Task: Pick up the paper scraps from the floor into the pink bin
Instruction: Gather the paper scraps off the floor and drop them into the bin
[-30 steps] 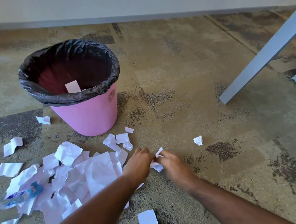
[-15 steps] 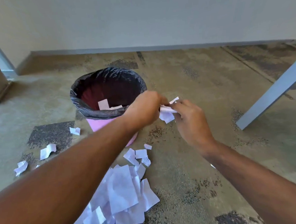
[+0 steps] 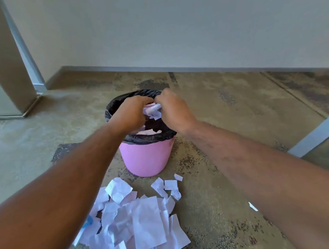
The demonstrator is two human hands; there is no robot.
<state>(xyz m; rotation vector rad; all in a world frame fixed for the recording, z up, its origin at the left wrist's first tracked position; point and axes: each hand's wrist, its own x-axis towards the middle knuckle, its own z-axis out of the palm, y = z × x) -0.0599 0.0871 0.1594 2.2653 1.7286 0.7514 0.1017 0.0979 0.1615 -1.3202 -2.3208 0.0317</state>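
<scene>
Item: floor clean-up, partly done. Left hand [image 3: 132, 112] and right hand [image 3: 175, 112] are held together over the open mouth of the pink bin [image 3: 146, 158], both pinched closed on one small bunch of paper scraps [image 3: 152, 110] that sits between them, just above the black liner [image 3: 151, 138] folded over the rim. Directly beneath the held bunch, inside the bin, a few pale scraps already lie on the bottom, so some deposits appear to have been made; how many cannot be told. The bunch in hand is not yet released. Outstanding: a large heap of torn paper [image 3: 139, 221] on the floor, well below and nearer the wearer than the hands, just in front of the bin's base and partly under the left forearm, with a bit of blue wrapper [image 3: 88, 221] showing at its left edge. A few loose pieces [image 3: 169, 186] lie between the heap and the bin, and one stray scrap [image 3: 252, 206] lies off to the right beside the right forearm. Judgement: early to middle stage; most of the visible paper remains on the floor, calling for several more handfuls.
</scene>
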